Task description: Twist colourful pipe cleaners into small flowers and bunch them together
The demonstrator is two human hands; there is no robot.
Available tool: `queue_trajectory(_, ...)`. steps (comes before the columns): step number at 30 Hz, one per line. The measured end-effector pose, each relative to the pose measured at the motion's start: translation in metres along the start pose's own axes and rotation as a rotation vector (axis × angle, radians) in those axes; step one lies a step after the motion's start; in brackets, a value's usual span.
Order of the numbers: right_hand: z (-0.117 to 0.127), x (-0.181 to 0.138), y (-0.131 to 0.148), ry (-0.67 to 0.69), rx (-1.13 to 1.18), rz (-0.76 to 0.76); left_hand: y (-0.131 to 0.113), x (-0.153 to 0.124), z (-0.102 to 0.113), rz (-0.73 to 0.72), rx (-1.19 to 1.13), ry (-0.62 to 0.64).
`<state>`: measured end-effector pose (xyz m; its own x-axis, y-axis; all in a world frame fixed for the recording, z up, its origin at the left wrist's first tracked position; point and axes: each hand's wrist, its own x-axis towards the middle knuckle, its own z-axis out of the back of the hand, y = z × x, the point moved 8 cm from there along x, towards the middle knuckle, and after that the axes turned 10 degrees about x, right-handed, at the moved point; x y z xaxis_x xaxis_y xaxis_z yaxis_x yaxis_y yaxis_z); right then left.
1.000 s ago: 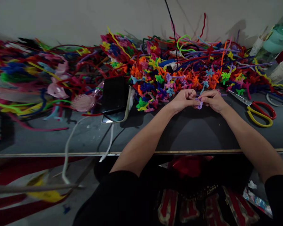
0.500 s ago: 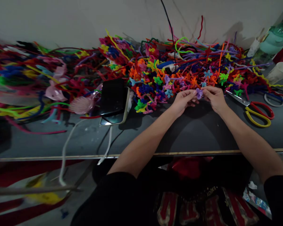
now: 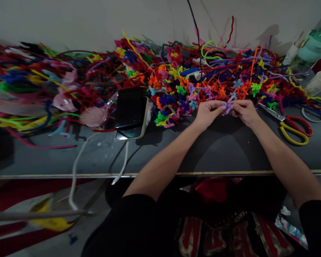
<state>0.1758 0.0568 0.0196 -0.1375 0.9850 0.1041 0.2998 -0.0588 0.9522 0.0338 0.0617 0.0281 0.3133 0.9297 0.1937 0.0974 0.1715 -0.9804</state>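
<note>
My left hand (image 3: 209, 112) and my right hand (image 3: 244, 111) meet over the dark table (image 3: 176, 150), both pinching a small purple pipe-cleaner flower (image 3: 227, 106) between their fingertips. Its loops stick up between the two hands. Just beyond the hands lies a big heap of finished pipe-cleaner flowers (image 3: 182, 92) in orange, blue, green and pink, mixed with straight pipe cleaners (image 3: 230, 60).
Red-and-yellow scissors (image 3: 291, 125) lie right of my right hand. A phone (image 3: 130, 110) on a white cable (image 3: 77, 167) and a pink hairbrush (image 3: 95, 116) sit to the left. A paper cup (image 3: 319, 82) and a green bottle (image 3: 314, 43) stand at the far right. More pipe cleaners (image 3: 29, 82) cover the left.
Both hands moved away from me, towards the heap, with the purple flower. The flower has been turned and reshaped between the fingers; its loops now point upward.
</note>
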Motion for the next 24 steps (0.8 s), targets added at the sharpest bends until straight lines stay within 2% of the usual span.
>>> queue_trajectory(5, -0.001, -0.001, -0.001, -0.006, 0.015, -0.004, -0.004, -0.002, 0.002, -0.003, 0.063, -0.001)
queue_trajectory(12, -0.007, -0.003, 0.002, 0.058, -0.016, -0.01, -0.003, -0.001, 0.005, -0.041, 0.098, 0.013)
queue_trajectory(19, -0.009, -0.006, 0.009, 0.08, -0.23, 0.011, -0.001, -0.003, 0.008, -0.013, 0.253, 0.013)
queue_trajectory(24, -0.015, -0.011, 0.018, 0.051, -0.344, 0.111, -0.007, -0.003, 0.009, -0.065, 0.41, -0.039)
